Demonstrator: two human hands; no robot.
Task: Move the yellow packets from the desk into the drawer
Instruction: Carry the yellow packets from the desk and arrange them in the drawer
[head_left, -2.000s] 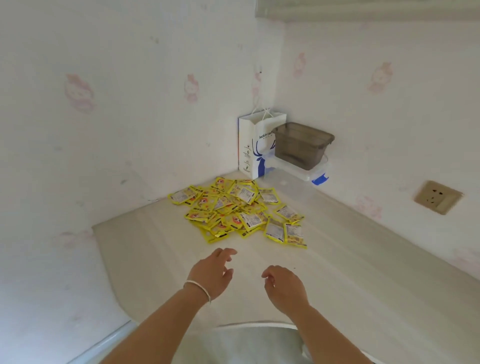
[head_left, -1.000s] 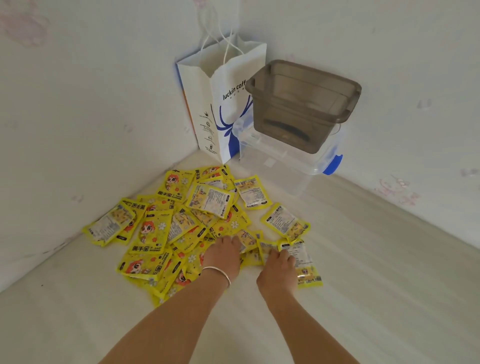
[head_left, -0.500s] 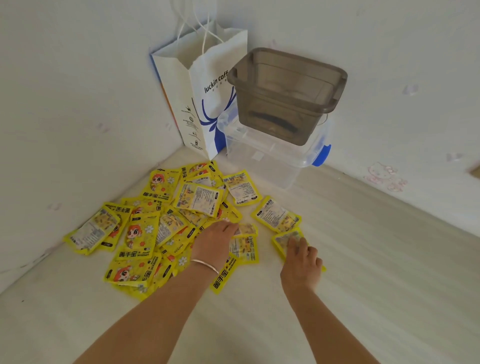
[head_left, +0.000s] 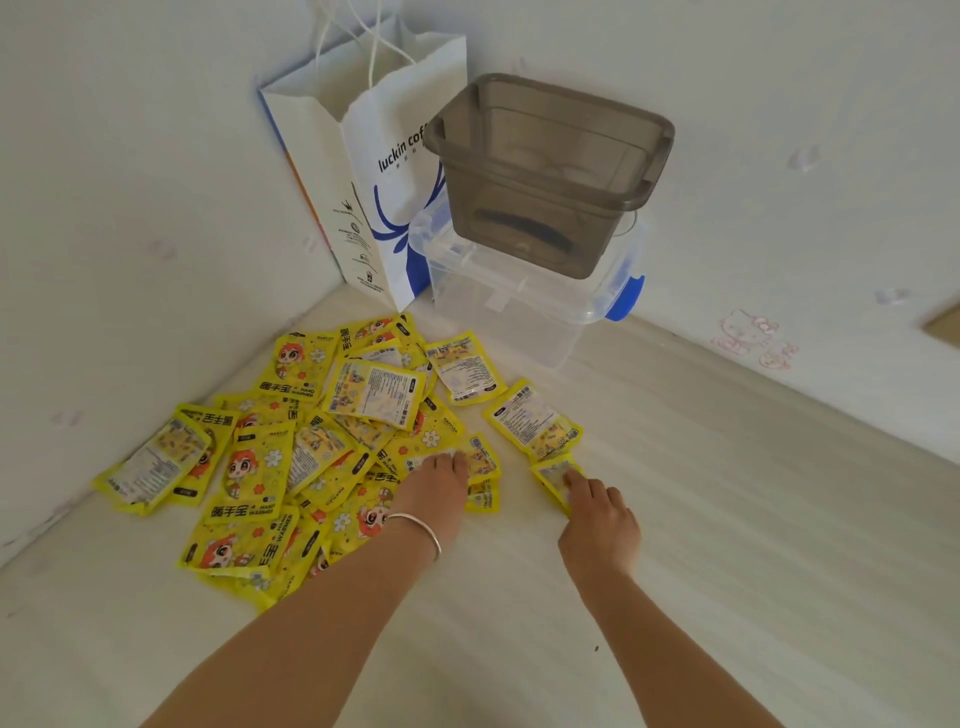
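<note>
1. While both hands sit on the pile, head view: left hand (head_left: 434, 486) lies palm-down on the packets (head_left: 291, 457), fingers fairly straight, pressing on them and not curled round any. Right hand (head_left: 597, 514) has its fingertips on one packet (head_left: 553, 480) at the pile's right edge; a pinch or just a touch, cannot tell.
2. Packets: loose overlapping heap on the desk (head_left: 727, 571), in the corner against the left wall. None lifted. Drawer not in view, so the whole move is still ahead.
3. Risk: glossy, flat packets on a smooth desk. A flat-hand sweep would likely scatter them or push some against the wall rather than gather them.
4. Risk: grabbing a thick stack one-handed; slick layers could shear and drop out on the way to the drawer.
5. Risk: the far packets lie just beside the bag (head_left: 374, 171) and clear tub (head_left: 524, 312). Reaching there could knock the bag over or nudge the stacked bin (head_left: 545, 171).
6. Risk: the drawer is out of frame, so the carry goes off-view; its state is unknown.
7. Containers: grey bin sits on top of the lidded clear tub with blue latches. A dark curved item shows through the bin's wall; cannot identify it. Tub's contents are unclear. Bag stands upright, top open, inside hidden.
</note>
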